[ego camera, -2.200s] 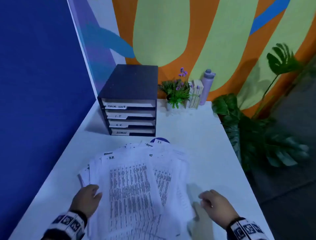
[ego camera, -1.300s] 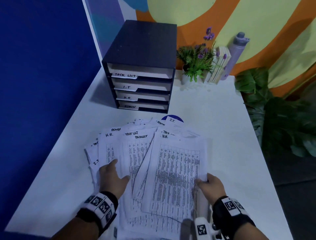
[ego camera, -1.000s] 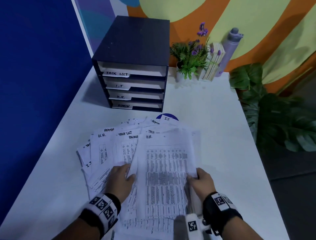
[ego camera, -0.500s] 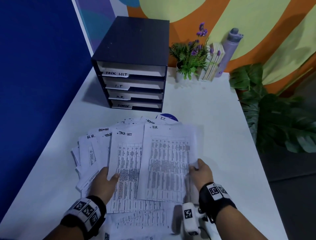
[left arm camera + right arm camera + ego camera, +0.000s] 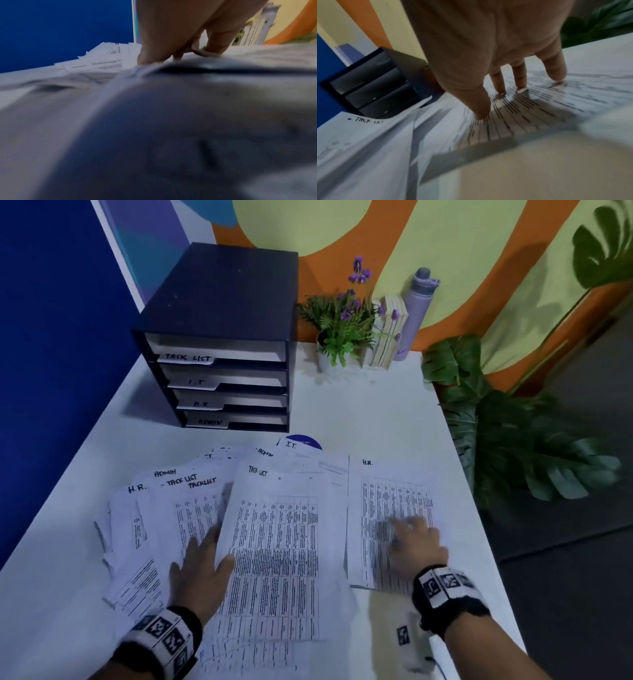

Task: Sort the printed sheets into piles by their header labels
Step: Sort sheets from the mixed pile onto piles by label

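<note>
H.R. sheet [image 5: 390, 508] lay alone at the right of the white table [image 5: 370, 412], under the flat right hand [image 5: 412, 546].

The left hand [image 5: 202, 570], seemingly flat and blurred at the wrist, pressed the fanned sheets [image 5: 178, 508] beside the TASK LIST sheet [image 5: 277, 542]; bare table stretched toward the far 4-tray organizer [image 5: 222, 344].
</note>
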`<state>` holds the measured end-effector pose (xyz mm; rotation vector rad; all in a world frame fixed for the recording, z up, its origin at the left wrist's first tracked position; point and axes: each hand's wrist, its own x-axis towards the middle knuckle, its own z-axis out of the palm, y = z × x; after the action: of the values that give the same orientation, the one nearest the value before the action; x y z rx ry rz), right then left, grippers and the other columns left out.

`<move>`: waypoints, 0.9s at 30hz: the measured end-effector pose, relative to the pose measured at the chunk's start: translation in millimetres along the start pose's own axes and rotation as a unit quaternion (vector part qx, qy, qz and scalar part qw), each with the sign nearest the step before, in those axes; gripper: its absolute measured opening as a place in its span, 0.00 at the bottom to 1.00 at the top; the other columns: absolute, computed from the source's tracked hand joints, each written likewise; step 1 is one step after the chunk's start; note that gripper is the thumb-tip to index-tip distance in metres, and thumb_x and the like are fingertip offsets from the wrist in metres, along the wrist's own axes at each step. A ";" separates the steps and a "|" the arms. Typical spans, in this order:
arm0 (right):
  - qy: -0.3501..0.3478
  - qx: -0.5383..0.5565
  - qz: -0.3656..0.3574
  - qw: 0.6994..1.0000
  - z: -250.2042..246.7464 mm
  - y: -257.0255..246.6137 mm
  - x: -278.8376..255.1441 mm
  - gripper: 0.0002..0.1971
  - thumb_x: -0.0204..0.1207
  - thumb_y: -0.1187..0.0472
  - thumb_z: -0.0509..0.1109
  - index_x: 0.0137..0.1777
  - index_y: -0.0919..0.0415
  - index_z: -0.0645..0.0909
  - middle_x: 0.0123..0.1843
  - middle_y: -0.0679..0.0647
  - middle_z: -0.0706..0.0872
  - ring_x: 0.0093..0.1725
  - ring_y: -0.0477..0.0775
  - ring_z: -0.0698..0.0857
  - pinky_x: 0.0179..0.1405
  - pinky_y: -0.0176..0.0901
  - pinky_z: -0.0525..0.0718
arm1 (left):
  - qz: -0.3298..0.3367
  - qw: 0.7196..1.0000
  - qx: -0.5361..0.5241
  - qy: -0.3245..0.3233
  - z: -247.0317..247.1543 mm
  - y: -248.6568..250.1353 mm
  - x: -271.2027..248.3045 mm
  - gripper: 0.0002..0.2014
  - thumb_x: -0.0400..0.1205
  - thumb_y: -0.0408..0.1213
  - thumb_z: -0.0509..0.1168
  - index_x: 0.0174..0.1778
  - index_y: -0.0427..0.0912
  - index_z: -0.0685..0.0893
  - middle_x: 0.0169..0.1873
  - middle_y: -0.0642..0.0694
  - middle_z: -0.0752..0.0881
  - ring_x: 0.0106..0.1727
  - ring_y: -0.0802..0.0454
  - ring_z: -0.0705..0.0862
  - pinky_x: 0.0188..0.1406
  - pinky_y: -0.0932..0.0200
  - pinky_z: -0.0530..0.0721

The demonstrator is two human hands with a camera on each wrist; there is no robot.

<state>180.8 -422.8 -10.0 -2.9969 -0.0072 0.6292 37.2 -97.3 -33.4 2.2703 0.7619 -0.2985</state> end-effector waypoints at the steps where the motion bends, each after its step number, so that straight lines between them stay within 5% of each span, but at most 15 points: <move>1: -0.043 0.004 -0.027 0.999 7.6 -3.7 -4.7 0.27 0.78 0.54 0.62 0.75 0.32 0.63 0.80 0.47 0.59 0.76 0.59 0.63 0.68 0.60 0.74 | 0.004 1.000 0.007 0.000 1.4 1.0 -1.6 0.30 0.89 0.50 0.50 0.85 0.56 0.45 0.86 0.47 0.49 0.86 0.52 0.41 0.81 0.44 0.34; 6: -0.076 0.006 -0.046 0.996 8.6 0.0 26.2 0.34 0.79 0.58 0.62 0.80 0.35 0.54 0.84 0.48 0.47 0.82 0.60 0.49 0.73 0.68 0.70 | 0.033 0.999 0.033 0.020 0.5 -16.7 3.3 0.32 0.88 0.49 0.51 0.84 0.59 0.40 0.86 0.51 0.49 0.86 0.52 0.41 0.82 0.43 0.35; 12: -0.048 0.011 -0.053 0.997 -18.1 10.0 108.7 0.37 0.74 0.70 0.63 0.80 0.40 0.60 0.85 0.52 0.52 0.82 0.61 0.52 0.78 0.64 0.64 | 0.037 0.998 0.049 0.029 -6.5 -40.1 19.3 0.33 0.86 0.52 0.54 0.83 0.64 0.41 0.85 0.57 0.52 0.85 0.53 0.44 0.81 0.39 0.42; 19: -0.051 0.015 -0.051 0.997 -36.3 11.9 159.9 0.41 0.72 0.73 0.66 0.81 0.42 0.61 0.86 0.52 0.52 0.84 0.61 0.51 0.81 0.60 0.62 | 0.056 0.996 0.045 0.047 -3.1 -50.2 22.4 0.38 0.77 0.63 0.45 0.85 0.58 0.45 0.80 0.60 0.48 0.82 0.59 0.42 0.81 0.40 0.41; 23: -0.032 0.034 -0.068 0.997 -46.0 -13.2 132.9 0.36 0.78 0.59 0.67 0.82 0.41 0.56 0.86 0.50 0.50 0.84 0.59 0.53 0.80 0.65 0.61 | 0.053 0.997 0.043 0.041 -4.7 -52.6 22.9 0.34 0.83 0.58 0.48 0.84 0.61 0.43 0.82 0.61 0.46 0.82 0.61 0.40 0.81 0.44 0.38; 27: -0.108 0.191 -0.156 0.963 -31.6 -65.2 36.9 0.38 0.77 0.42 0.67 0.84 0.42 0.52 0.85 0.53 0.51 0.79 0.58 0.68 0.77 0.49 0.66 | 0.060 0.997 0.048 0.019 -16.6 -48.6 23.9 0.33 0.86 0.49 0.58 0.85 0.56 0.50 0.82 0.61 0.51 0.85 0.53 0.48 0.82 0.41 0.44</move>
<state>228.0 -359.5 9.1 -2.4741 -0.3240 0.8067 27.0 -47.6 -58.4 2.4081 0.6394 -0.2402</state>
